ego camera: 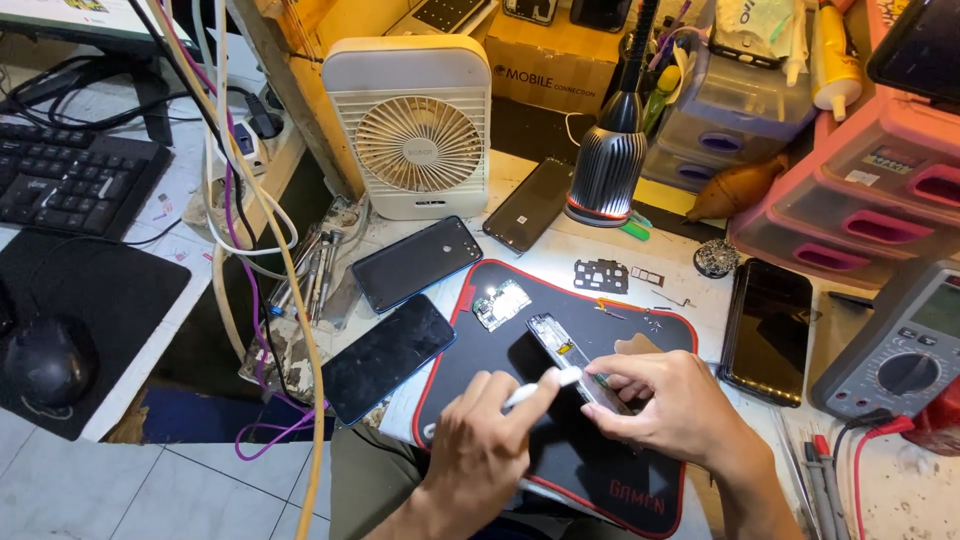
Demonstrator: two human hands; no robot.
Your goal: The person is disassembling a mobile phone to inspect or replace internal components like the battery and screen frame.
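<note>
Brown cardboard box (pixel 550 75) at 12 o'clock, printed label facing forward; pink drawer unit (pixel 870 200) at 2 o'clock. On the table's black mat (pixel 560 450), right hand (pixel 670 405) clamps a phone frame (pixel 575 360); left hand (pixel 480 440) grips a white tool (pixel 540 388).

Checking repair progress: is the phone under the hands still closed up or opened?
Opened: the phone frame shows bare internals, and a circuit board lies apart on the mat.
</note>
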